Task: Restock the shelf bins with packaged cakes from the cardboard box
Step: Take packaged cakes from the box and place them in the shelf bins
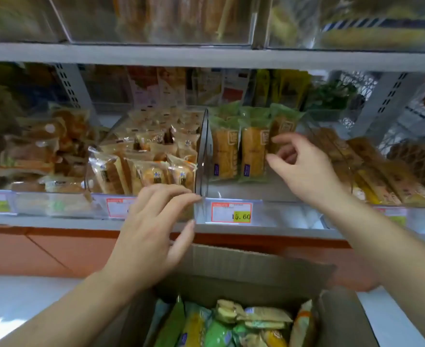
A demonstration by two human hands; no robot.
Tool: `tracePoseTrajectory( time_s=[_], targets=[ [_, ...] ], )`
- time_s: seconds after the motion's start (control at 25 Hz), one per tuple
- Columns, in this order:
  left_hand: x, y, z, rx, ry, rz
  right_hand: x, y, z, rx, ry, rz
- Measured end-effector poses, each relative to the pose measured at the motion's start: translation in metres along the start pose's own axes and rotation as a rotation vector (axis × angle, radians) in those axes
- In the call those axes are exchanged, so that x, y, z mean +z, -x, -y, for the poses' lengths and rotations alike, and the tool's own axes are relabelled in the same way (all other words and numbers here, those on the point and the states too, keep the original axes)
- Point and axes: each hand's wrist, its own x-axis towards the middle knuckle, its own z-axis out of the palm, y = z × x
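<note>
our left hand (153, 229) is spread and relaxed, fingertips touching the front edge of the tall clear plastic divider (203, 146). our right hand (304, 169) curls at the rightmost of three green-and-yellow wrapped cakes (252, 151) standing upright at the back of the clear shelf bin (289, 216) just right of that divider (pinching or only touching, we cannot tell). a white price label (231, 212) sits on the bin front. below, the open brown cardboard box (251, 264) holds more green and yellow packs (219, 334).
</note>
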Motion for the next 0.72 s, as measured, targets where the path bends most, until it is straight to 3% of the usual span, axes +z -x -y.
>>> tracePoseTrajectory(
  time_s=[0.04,0.12,0.16,0.24,0.32,0.4,0.56,0.72],
  targets=[
    [0.004,0.015,-0.005,-0.009,0.097,0.069,-0.007,0.023,0.012,-0.021,-0.043,0.162],
    [0.022,0.051,-0.009,-0.149,0.285,0.304,-0.01,0.061,0.031,0.061,-0.018,0.769],
    [0.036,0.069,-0.007,-0.268,0.339,0.45,-0.003,0.074,0.031,0.057,0.123,1.04],
    [0.066,0.104,0.003,-0.531,0.337,0.744,0.033,0.097,0.016,-0.036,0.428,1.321],
    [0.089,0.124,0.014,-0.749,0.242,0.965,0.087,0.123,-0.015,-0.054,0.549,1.359],
    [0.108,0.135,0.023,-0.814,0.13,1.078,0.142,0.148,-0.049,0.039,0.554,1.365],
    [0.139,0.155,0.043,-0.861,0.011,1.185,0.221,0.192,-0.106,0.523,0.355,1.159],
    [0.164,0.186,0.051,-0.985,0.134,1.172,0.272,0.234,-0.131,0.859,0.146,0.929]
  ],
)
